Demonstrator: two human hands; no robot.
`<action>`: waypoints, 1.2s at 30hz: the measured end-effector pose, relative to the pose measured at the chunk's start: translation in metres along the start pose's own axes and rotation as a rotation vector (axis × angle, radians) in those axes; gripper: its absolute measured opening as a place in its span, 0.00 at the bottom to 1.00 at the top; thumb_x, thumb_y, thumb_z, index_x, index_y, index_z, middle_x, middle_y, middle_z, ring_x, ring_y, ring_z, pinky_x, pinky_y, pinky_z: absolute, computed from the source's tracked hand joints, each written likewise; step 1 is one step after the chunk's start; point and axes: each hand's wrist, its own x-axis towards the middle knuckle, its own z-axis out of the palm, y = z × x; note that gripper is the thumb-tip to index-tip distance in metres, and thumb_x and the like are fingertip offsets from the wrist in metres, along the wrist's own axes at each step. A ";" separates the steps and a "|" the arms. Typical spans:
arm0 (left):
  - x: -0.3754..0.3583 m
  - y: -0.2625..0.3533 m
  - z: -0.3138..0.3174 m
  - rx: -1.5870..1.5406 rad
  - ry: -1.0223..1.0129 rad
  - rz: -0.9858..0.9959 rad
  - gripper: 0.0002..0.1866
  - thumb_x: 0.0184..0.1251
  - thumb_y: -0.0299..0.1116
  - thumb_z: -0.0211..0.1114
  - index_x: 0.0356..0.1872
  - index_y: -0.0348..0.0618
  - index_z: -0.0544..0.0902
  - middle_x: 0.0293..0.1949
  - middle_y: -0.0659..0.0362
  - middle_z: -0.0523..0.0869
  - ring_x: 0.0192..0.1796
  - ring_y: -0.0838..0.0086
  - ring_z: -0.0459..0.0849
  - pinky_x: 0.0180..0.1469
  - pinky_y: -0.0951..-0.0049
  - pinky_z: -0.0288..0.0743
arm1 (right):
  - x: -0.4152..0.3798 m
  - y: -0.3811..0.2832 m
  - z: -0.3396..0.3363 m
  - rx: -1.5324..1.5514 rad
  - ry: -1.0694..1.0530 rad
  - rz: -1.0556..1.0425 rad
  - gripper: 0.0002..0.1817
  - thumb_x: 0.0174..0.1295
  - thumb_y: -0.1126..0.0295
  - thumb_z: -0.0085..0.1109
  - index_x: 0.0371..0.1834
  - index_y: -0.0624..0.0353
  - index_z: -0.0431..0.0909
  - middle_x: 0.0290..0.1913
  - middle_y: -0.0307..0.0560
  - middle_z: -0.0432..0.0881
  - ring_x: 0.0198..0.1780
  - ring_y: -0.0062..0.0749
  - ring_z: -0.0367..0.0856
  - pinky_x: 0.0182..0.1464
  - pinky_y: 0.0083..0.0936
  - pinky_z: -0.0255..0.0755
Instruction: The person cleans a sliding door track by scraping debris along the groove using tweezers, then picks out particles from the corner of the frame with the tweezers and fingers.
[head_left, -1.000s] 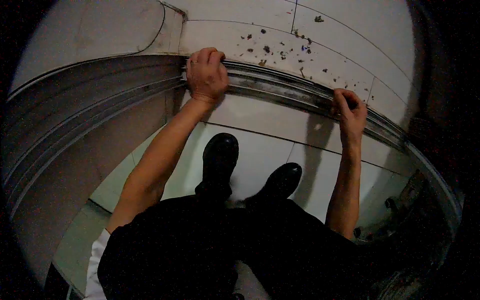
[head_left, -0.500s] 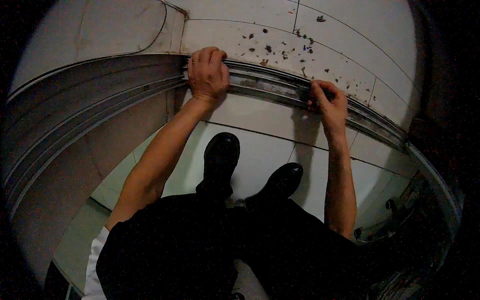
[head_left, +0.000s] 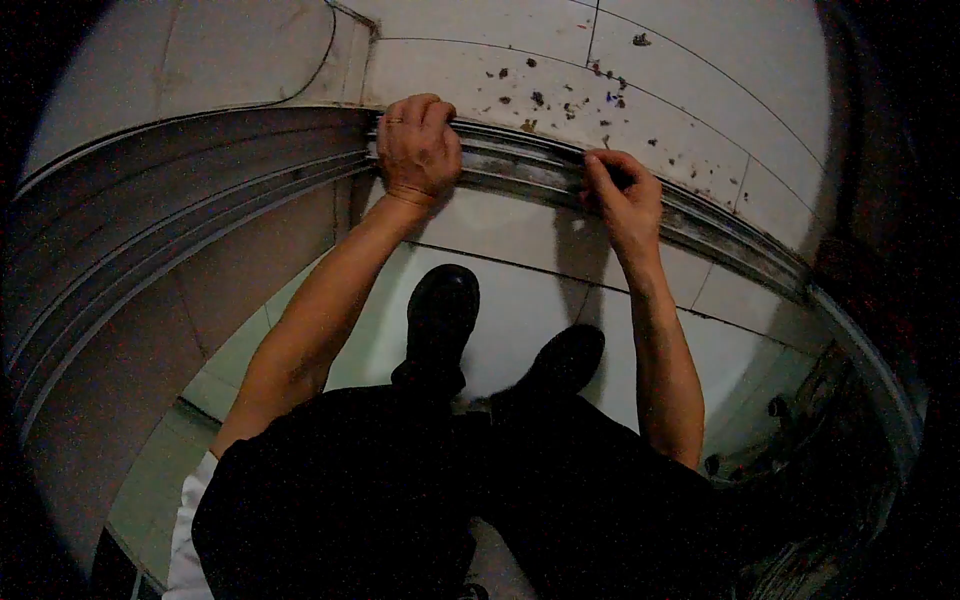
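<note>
A grooved metal sliding-door track (head_left: pixel 520 167) crosses the floor, with grey dirt in its channels. My left hand (head_left: pixel 418 150) lies over its left end, fingers curled together over the far edge. Further right, my right hand (head_left: pixel 628 195) is over the same track, thumb and index finger pinched together. Whatever is between those fingertips, if anything, is too dark and small to make out. Dark crumbs of debris (head_left: pixel 538 98) lie scattered on the pale tiles just beyond the track.
A ribbed metal frame (head_left: pixel 190 165) rises along the left side, with a thin cable (head_left: pixel 325 60) above it. My black shoes (head_left: pixel 443 310) stand on the near tiles. Dark clutter (head_left: pixel 800 430) sits at the lower right, beside a curved-looking metal edge (head_left: pixel 880 370).
My right hand has moved left along the track, still pinched, and its shadow has moved with it. My left hand has stayed nearly in place.
</note>
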 end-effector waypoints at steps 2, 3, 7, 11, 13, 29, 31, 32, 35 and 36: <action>0.000 0.000 0.000 0.002 0.006 -0.003 0.11 0.57 0.30 0.63 0.41 0.49 0.85 0.49 0.57 0.84 0.52 0.56 0.81 0.56 0.54 0.72 | 0.000 0.002 0.002 0.022 0.019 0.010 0.15 0.72 0.62 0.69 0.48 0.65 0.88 0.35 0.42 0.88 0.37 0.22 0.86 0.42 0.24 0.79; 0.000 0.000 -0.001 0.002 0.009 -0.004 0.11 0.57 0.30 0.64 0.42 0.49 0.85 0.49 0.57 0.84 0.52 0.56 0.81 0.56 0.54 0.72 | 0.000 -0.001 0.005 0.034 0.028 0.016 0.15 0.73 0.62 0.68 0.48 0.66 0.88 0.35 0.42 0.88 0.37 0.22 0.86 0.42 0.24 0.79; 0.001 0.001 -0.003 0.016 -0.005 -0.001 0.11 0.57 0.30 0.63 0.42 0.49 0.85 0.48 0.57 0.84 0.52 0.56 0.81 0.56 0.54 0.73 | -0.006 -0.022 0.007 0.321 0.007 0.126 0.14 0.75 0.65 0.67 0.52 0.66 0.85 0.36 0.39 0.84 0.34 0.21 0.81 0.36 0.20 0.77; -0.001 -0.001 0.000 -0.004 -0.002 -0.012 0.11 0.58 0.30 0.63 0.42 0.49 0.85 0.48 0.57 0.84 0.52 0.56 0.81 0.57 0.54 0.72 | 0.000 -0.026 -0.009 0.102 0.161 0.085 0.15 0.74 0.64 0.67 0.50 0.67 0.86 0.37 0.43 0.88 0.36 0.22 0.85 0.41 0.23 0.79; 0.000 -0.001 0.001 -0.002 0.010 -0.010 0.11 0.58 0.30 0.63 0.42 0.49 0.85 0.48 0.57 0.84 0.52 0.56 0.81 0.57 0.54 0.72 | -0.001 -0.024 -0.014 -0.098 0.219 -0.017 0.14 0.74 0.65 0.67 0.51 0.67 0.86 0.36 0.41 0.86 0.34 0.20 0.82 0.38 0.20 0.77; -0.001 0.001 0.000 -0.009 0.003 -0.018 0.12 0.58 0.30 0.63 0.43 0.46 0.84 0.48 0.55 0.84 0.53 0.55 0.81 0.58 0.54 0.73 | -0.014 -0.013 0.009 -0.116 0.086 -0.036 0.16 0.72 0.61 0.68 0.50 0.65 0.88 0.40 0.45 0.91 0.41 0.25 0.86 0.48 0.25 0.79; -0.001 0.001 -0.002 -0.006 0.000 -0.016 0.12 0.58 0.30 0.63 0.44 0.46 0.84 0.48 0.55 0.84 0.53 0.55 0.81 0.58 0.54 0.73 | -0.012 -0.016 0.011 -0.090 0.081 0.032 0.16 0.72 0.61 0.69 0.49 0.65 0.88 0.39 0.45 0.91 0.40 0.25 0.86 0.47 0.25 0.79; -0.001 0.001 -0.002 -0.005 -0.005 -0.019 0.12 0.57 0.30 0.63 0.44 0.46 0.83 0.48 0.55 0.84 0.53 0.55 0.81 0.58 0.54 0.73 | -0.011 -0.014 0.012 -0.084 0.085 0.027 0.16 0.72 0.61 0.68 0.49 0.65 0.88 0.39 0.45 0.90 0.40 0.24 0.86 0.47 0.24 0.79; -0.002 0.000 0.000 -0.013 -0.007 -0.026 0.13 0.57 0.30 0.63 0.45 0.45 0.82 0.48 0.55 0.84 0.52 0.55 0.81 0.58 0.54 0.73 | -0.008 -0.011 0.017 -0.033 0.074 0.023 0.15 0.73 0.63 0.68 0.49 0.65 0.87 0.37 0.42 0.89 0.37 0.23 0.85 0.42 0.22 0.77; -0.001 0.001 0.000 -0.025 0.000 -0.025 0.13 0.57 0.31 0.63 0.45 0.45 0.82 0.48 0.55 0.84 0.52 0.55 0.81 0.58 0.54 0.73 | -0.007 -0.014 0.020 0.008 0.059 0.031 0.14 0.74 0.63 0.67 0.50 0.64 0.87 0.35 0.41 0.87 0.34 0.21 0.84 0.37 0.20 0.76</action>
